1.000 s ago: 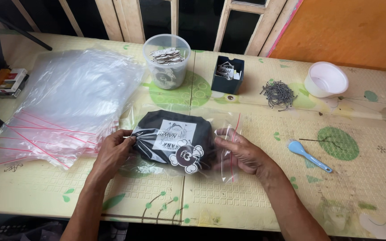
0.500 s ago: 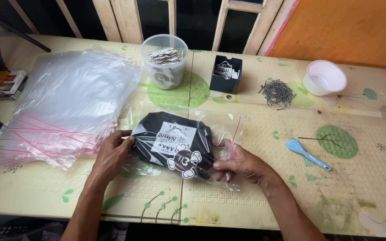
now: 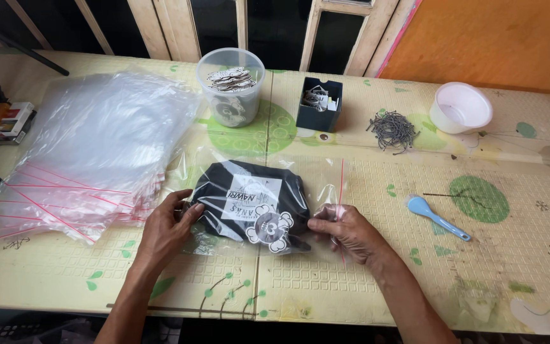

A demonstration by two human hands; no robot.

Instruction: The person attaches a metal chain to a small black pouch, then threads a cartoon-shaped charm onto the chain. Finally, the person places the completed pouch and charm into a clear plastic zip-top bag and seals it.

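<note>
A folded black garment (image 3: 249, 194) with a white label and a round cartoon tag lies inside a clear zip bag (image 3: 323, 175) on the table. My left hand (image 3: 163, 228) presses on the bag's left end, fingers against the garment. At the bag's right end, by the red zip strip (image 3: 340, 191), my right hand (image 3: 346, 230) pinches the plastic.
A pile of clear red-striped zip bags (image 3: 90, 146) lies at the left. Behind stand a clear tub of tags (image 3: 230, 95), a small dark box (image 3: 319, 103), a heap of dark pins (image 3: 391, 129) and a white bowl (image 3: 459, 107). A blue spoon (image 3: 436, 216) lies right.
The bag with the garment has been laid flatter and shifted slightly. My right hand slid from the bag's lower edge to its right end near the zip strip.
</note>
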